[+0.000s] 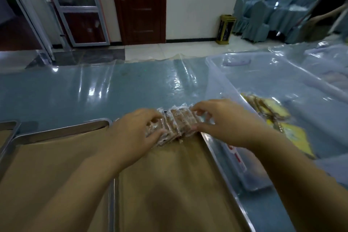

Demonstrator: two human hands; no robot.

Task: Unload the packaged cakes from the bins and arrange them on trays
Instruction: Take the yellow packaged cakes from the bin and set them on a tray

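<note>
- Lying nearest on the blue table [75,90] is a tray [169,194] lined with brown paper.
- At the tray's far right corner, the left hand [135,130] and right hand [224,122] curl their fingers round the ends of a row of packaged cakes [178,124] standing on edge.
- Just beside the tray's right edge, a clear bin [222,84] holds loose cakes [269,109].

The packaged cakes [177,124] are speckled brown inside clear wrappers with white lettering. The tray [211,156] has a dull silver rim and a plain tan paper lining [169,184]. The table [75,96] is blue-grey under glossy clear film. The bin [263,81] is clear, with 1 red-and-white label [238,158] and yellow packets [295,137] inside. The door [141,5] is dark red-brown, the waste bin [226,29] black and gold.
</note>
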